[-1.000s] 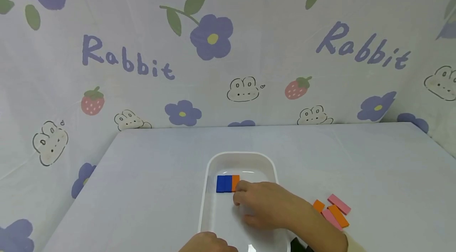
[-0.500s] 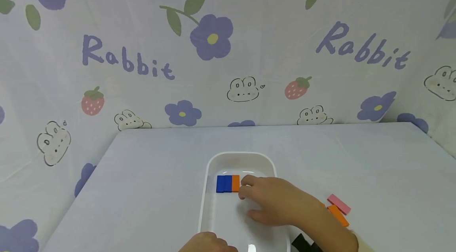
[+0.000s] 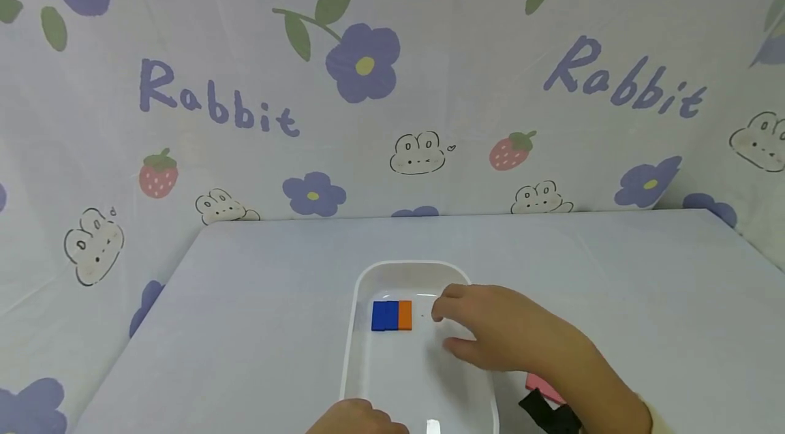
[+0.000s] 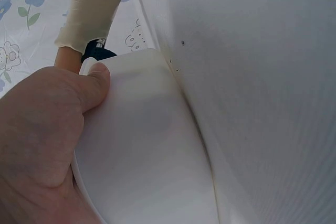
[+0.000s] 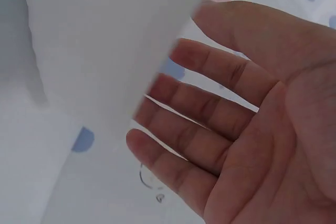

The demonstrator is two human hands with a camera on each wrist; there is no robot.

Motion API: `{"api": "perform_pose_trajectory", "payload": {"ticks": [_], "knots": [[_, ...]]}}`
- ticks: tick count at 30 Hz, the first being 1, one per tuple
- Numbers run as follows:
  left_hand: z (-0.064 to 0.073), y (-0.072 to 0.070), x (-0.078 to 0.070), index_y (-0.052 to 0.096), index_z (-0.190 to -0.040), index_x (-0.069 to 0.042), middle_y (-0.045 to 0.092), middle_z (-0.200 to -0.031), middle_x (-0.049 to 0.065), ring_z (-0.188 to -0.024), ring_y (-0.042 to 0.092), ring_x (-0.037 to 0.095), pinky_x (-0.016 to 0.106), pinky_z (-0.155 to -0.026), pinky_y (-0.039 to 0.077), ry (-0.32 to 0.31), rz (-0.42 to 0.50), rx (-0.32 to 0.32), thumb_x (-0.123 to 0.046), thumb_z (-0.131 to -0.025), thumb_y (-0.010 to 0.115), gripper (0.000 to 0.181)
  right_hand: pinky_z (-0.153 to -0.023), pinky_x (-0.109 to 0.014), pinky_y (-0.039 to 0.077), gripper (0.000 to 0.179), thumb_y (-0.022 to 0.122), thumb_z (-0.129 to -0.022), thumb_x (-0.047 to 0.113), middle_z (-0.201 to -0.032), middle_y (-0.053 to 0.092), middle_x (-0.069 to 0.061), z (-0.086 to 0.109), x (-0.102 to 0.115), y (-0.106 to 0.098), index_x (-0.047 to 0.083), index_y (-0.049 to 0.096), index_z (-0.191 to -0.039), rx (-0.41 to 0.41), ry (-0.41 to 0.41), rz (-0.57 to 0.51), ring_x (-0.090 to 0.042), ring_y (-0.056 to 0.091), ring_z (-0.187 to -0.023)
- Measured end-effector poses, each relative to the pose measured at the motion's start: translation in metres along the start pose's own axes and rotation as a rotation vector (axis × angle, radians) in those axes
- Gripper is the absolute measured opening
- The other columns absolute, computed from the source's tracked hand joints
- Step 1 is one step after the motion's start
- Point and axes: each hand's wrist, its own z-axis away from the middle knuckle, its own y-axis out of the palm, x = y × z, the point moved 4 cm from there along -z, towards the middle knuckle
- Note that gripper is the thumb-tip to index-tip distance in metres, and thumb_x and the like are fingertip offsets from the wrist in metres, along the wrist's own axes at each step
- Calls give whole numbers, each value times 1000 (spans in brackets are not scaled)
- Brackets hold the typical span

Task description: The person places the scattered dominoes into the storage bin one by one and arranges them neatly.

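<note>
A white tray (image 3: pixel 349 352) lies on the table, its near end held by my left hand (image 3: pixel 358 418). In the left wrist view, the thumb (image 4: pixel 97 82) lies over the rim of the tray (image 4: pixel 152 145). Inside, toward the far left, two blue blocks (image 3: pixel 385 316) and an orange block (image 3: pixel 405 315) lie side by side in a row. My right hand (image 3: pixel 490 328) hovers over the tray's right side, apart from the blocks. In the right wrist view, the right hand (image 5: pixel 236 103) has its fingers spread, with nothing in them.
On the table right of the tray, a pink block (image 3: pixel 542 388) shows partly from under the right forearm, which hides the blocks around it. A black strap (image 3: pixel 552 413) is at the right wrist. A patterned cloth (image 3: pixel 454 80) hangs behind the table.
My right hand has drawn back to the right, away from the orange block, and its fingers have spread. The row of blocks stays in place. The left hand has not moved.
</note>
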Motion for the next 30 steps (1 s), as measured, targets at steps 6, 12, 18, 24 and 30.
{"api": "perform_pose_trajectory", "payload": {"ticks": [6,12,18,24,30], "knots": [[1,2,1,67,-80,-26,50,-58,-20,-49,32,-11,5,-50,25,-17,-12,-16,-36,-72,69,13,-73,-28,48,27,68,-77,35,-95,55,15,9,-14,-16,26,61,-102,30,191,-25,-3,50,-78],[1,4,0,67,-78,-28,52,-59,-20,-47,32,-10,5,-48,26,11,-53,-21,-37,-71,70,12,-72,-31,47,24,70,-77,29,-92,56,12,18,-22,-22,23,61,-98,52,234,-59,-6,50,-76],[0,2,-1,67,-80,-26,53,-61,-19,-48,32,-10,5,-49,24,9,-41,-14,-37,-72,69,13,-61,-32,41,15,68,-72,17,-72,50,8,25,-31,-14,17,56,-80,168,321,-73,-11,46,-67],[-1,1,-2,67,-79,-27,51,-59,-20,-48,32,-10,6,-49,25,-7,-42,16,-39,-73,68,14,-52,-31,36,22,68,-63,9,-61,46,4,30,-42,-3,15,47,-68,192,378,-19,-15,43,-59],[0,2,-1,67,-79,-26,52,-60,-20,-48,33,-11,6,-49,26,-18,25,-10,-41,-77,64,16,-45,-31,34,25,70,-56,13,-61,48,0,31,-58,9,12,48,-68,261,484,69,-18,44,-54]]}}
